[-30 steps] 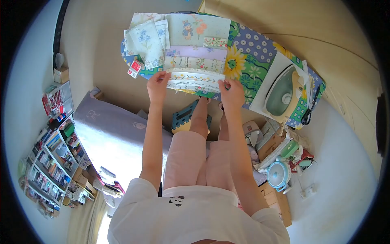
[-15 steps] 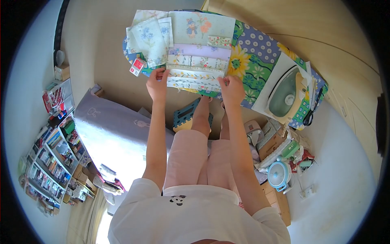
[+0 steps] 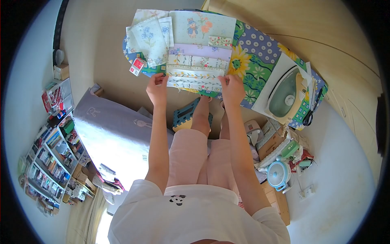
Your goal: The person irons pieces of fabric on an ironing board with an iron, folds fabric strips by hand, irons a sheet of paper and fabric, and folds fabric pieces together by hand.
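A white fabric strip with a leafy floral print lies across the lower part of the layered fabric on the ironing board. My left hand pinches its left end. At the right end, my right hand has thumb and fingers closed on the strip's edge. Above it are a floral strip, a lilac strip and a pale fabric with a rabbit print. A small folded floral piece rests near the right edge of the pale fabric.
The patterned ironing board carries a green iron on a white pad, with black-handled scissors beside it. Loose blue-flowered fabric pieces and a small red-and-white box lie at the left. A blue stool stands below.
The strip, bowed upward between my hands before, has come down flat onto the fabric. My left hand has shifted slightly downward in the last half second.
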Tool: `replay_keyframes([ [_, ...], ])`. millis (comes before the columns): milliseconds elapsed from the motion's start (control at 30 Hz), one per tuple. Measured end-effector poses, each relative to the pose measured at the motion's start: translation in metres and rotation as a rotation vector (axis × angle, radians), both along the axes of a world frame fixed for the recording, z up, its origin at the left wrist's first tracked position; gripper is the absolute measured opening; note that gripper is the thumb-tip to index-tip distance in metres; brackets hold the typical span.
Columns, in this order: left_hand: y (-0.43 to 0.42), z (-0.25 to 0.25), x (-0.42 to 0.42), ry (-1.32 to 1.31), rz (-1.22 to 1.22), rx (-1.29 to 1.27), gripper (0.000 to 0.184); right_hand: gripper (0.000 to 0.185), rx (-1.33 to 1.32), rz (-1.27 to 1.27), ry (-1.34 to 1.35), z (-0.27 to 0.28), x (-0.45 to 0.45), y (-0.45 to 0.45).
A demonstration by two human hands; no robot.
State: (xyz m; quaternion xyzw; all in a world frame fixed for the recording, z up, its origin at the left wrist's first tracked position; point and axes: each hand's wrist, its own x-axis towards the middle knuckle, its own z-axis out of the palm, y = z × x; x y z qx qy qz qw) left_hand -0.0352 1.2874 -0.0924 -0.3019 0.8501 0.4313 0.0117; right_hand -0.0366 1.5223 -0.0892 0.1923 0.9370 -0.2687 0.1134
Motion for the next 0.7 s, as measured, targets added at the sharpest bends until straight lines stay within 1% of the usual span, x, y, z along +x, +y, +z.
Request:
replay_keyframes([
  [500,0.0002,0.0005,-0.0014,-0.019,-0.04,-0.028,0.02,0.027,0.016,-0.024,-0.089,-0.0023,0.0002,0.0039],
  [633,0.0004,-0.003,0.0007,-0.044,-0.067,-0.058,0.02,0.026,0.036,-0.017,-0.038,-0.0031,0.0018,0.004],
  [700,0.0029,-0.0028,0.002,0.019,-0.1,-0.068,0.017,0.024,0.007,-0.045,-0.03,-0.0039,0.0018,0.0043],
])
